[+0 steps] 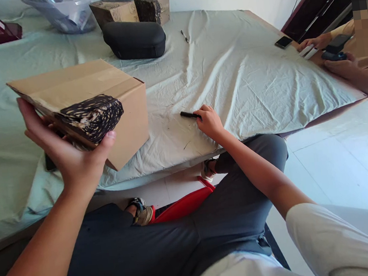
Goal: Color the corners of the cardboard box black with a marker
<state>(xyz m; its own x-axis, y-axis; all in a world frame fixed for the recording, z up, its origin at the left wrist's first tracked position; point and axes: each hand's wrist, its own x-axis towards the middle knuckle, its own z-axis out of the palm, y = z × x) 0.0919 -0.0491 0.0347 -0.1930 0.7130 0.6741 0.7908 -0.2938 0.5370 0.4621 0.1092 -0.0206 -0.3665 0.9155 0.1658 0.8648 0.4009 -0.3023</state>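
A brown cardboard box (pixel 128 117) is tilted at the table's near left, and I cannot tell how much of it rests on the cloth. My left hand (pixel 76 159) grips its left end, fingers behind and thumb at the front. Dense black marker strokes (pixel 96 114) cover the corner of the box by that thumb, leaving small brown gaps. To the right of the box, my right hand (pixel 209 121) is closed on one end of a black marker (pixel 188 114), low over the tablecloth. The marker points left, toward the box.
Behind the box sit a black case (pixel 136 39), two patterned boxes (pixel 114 12) (pixel 153 6) and a clear plastic basket (pixel 65 12). A pen (pixel 185 36) lies on the wrinkled tablecloth (pixel 223 76). At right, another person's hands (pixel 342 64) hold a dark device near a phone (pixel 283 42).
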